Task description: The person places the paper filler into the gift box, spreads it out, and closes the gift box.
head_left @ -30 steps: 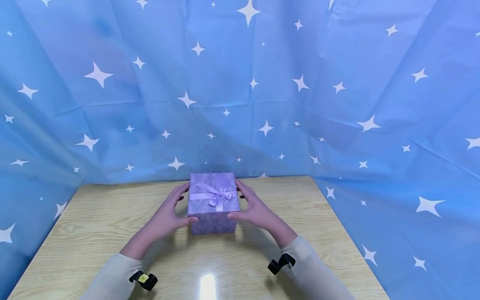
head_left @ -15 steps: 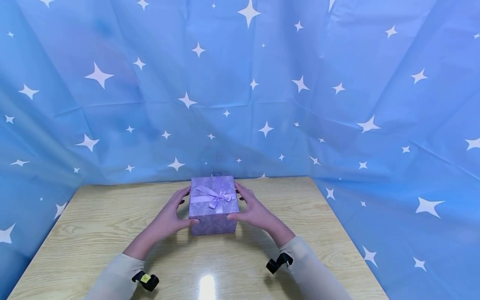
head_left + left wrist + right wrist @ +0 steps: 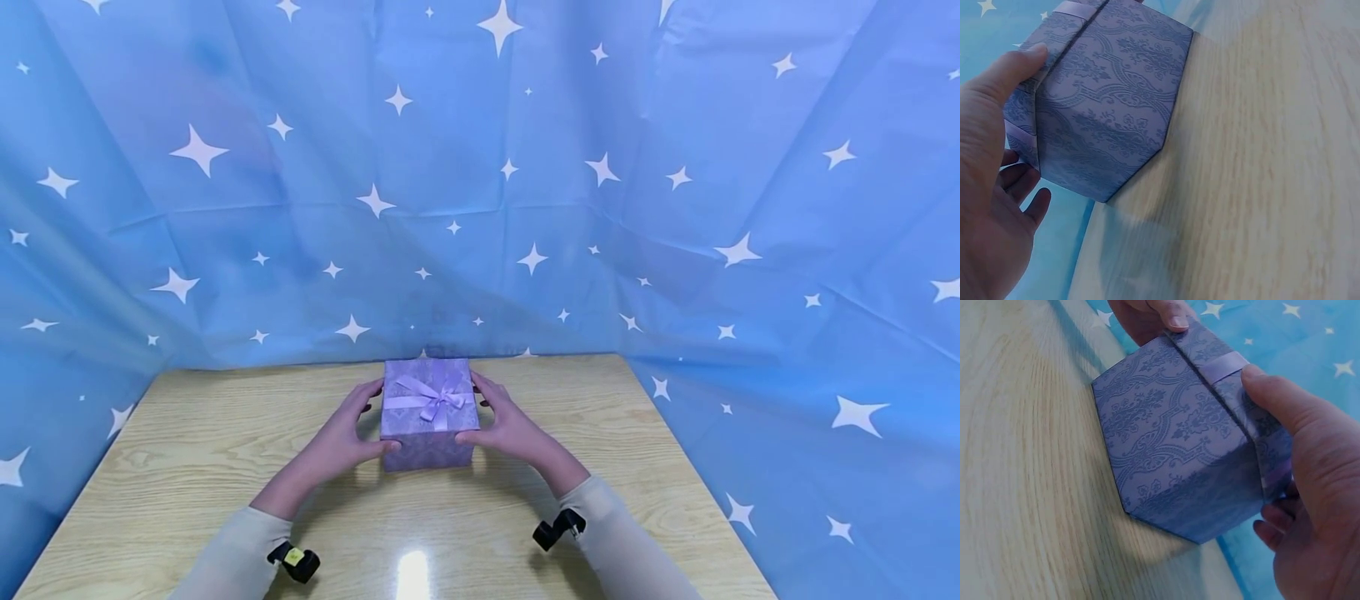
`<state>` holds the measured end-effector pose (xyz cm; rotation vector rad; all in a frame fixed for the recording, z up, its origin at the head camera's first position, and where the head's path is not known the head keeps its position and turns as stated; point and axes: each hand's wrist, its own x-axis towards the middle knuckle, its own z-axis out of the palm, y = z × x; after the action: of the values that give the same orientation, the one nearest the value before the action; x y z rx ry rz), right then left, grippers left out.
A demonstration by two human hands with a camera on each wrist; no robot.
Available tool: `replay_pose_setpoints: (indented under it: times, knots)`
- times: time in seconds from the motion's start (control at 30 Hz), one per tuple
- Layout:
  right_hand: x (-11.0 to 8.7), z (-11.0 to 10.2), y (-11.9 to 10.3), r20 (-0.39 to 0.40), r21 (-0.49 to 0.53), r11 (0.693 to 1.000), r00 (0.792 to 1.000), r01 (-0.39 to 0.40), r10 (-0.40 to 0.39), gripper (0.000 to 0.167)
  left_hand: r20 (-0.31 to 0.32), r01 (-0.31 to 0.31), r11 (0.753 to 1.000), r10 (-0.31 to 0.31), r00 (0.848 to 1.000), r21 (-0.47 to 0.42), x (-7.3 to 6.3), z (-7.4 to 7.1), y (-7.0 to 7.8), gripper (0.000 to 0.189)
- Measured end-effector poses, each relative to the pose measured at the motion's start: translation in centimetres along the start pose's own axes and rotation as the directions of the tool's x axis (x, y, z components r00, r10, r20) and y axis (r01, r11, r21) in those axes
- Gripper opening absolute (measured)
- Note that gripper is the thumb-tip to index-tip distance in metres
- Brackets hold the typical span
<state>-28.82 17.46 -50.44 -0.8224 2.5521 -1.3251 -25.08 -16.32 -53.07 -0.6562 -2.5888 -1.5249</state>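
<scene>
A purple patterned gift box (image 3: 427, 455) stands on the table, topped by its lid (image 3: 399, 422) with a lilac ribbon bow (image 3: 437, 405). My left hand (image 3: 341, 437) grips the lid's left side, thumb on the front rim and fingers toward the back. From the right, my right hand (image 3: 516, 429) holds the lid the same way. In the left wrist view a thin dark seam runs between the lid rim (image 3: 1054, 59) and the box wall (image 3: 1110, 100). The right wrist view shows my right thumb (image 3: 1272, 394) on the rim beside the ribbon (image 3: 1225, 365).
The light wooden table (image 3: 225, 433) runs back to a blue curtain (image 3: 465, 283) with white stars, which also hangs along both sides. Black wrist cameras (image 3: 298, 562) sit on the pale sleeves (image 3: 232, 554).
The lid has come down a little over the box between both hands, and its far edge sits lower in view. Both hands keep their hold.
</scene>
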Motion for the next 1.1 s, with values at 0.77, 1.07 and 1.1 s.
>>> replay_pose_setpoints:
  times: [0.77,1.07,1.1]
  knots:
    - [-0.4,1.5,1.0,-0.022,-0.019,0.998,0.998,-0.052,0.051,0.122,0.014,0.025,1.0,-0.024,1.0,-0.018,-0.3,0.4,-1.4,0.113]
    - [-0.7,1.3,1.0,-0.002,-0.019,0.998,0.998,-0.055,0.055,0.124,0.05,0.064,0.998,-0.065,0.997,0.011,-0.7,-0.2,-1.1,0.116]
    - [-0.8,1.1,1.0,-0.001,-0.021,0.998,0.998,-0.056,0.056,0.122,0.057,0.072,0.997,-0.073,0.996,0.015,-0.8,-0.5,-1.0,0.116]
